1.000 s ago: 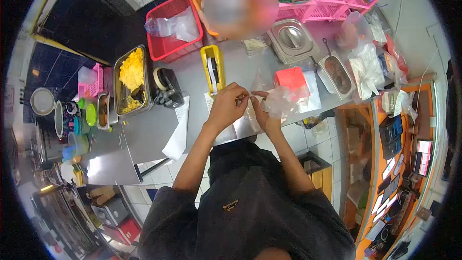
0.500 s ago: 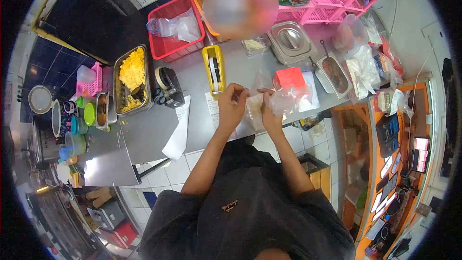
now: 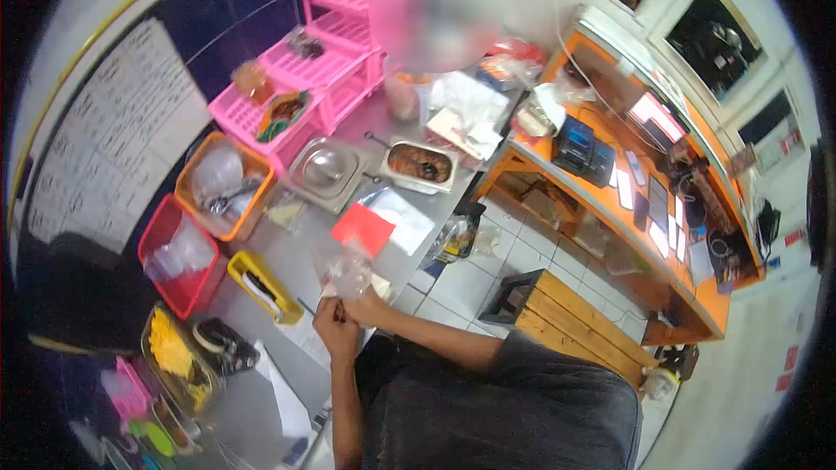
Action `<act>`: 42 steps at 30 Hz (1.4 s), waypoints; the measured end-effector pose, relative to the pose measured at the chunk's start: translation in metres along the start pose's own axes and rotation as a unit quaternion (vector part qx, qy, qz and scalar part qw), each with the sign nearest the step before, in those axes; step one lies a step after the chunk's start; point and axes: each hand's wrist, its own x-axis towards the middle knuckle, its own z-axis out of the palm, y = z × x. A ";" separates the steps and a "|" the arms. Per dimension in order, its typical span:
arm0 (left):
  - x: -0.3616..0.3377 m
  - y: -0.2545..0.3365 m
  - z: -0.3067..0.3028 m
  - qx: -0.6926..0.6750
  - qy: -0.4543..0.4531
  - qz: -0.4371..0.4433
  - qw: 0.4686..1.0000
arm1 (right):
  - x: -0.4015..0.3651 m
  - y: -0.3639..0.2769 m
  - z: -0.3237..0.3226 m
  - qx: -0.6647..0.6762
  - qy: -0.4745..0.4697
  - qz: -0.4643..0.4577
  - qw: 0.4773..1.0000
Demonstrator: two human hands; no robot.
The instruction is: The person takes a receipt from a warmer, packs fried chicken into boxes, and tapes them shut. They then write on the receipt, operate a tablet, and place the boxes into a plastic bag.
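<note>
My left hand (image 3: 334,327) and my right hand (image 3: 367,306) are close together over the near edge of the steel table (image 3: 235,400). Both have their fingers closed on a clear plastic bag (image 3: 347,271), which puffs up just beyond them. What lies inside the bag is hard to make out. Past the bag is a flat red square (image 3: 363,228), partly over a white sheet (image 3: 402,219). Left of my hands stands a yellow tape dispenser (image 3: 264,287).
A red basket (image 3: 157,252) and an orange basket (image 3: 187,200) hold plastic bags. Behind are a lidded steel pan (image 3: 326,170), a steel tray of food (image 3: 421,165) and pink racks (image 3: 318,70). A tray of yellow food (image 3: 171,348) sits left. An orange desk (image 3: 592,196) stands right.
My view has swung to the right, so the orange desk shows more fully. My hands, apart before, have come together at the plastic bag.
</note>
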 end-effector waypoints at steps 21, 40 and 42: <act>-0.002 0.000 0.004 -0.106 -0.033 -0.154 0.982 | -0.024 -0.020 -0.052 -0.102 -0.043 0.025 0.994; 0.014 0.014 -0.023 0.027 -0.212 0.085 0.973 | -0.009 -0.003 -0.070 -0.053 -0.085 0.120 0.988; 0.017 0.016 -0.021 0.074 -0.183 0.127 0.972 | -0.006 -0.003 -0.073 -0.040 -0.100 0.157 0.982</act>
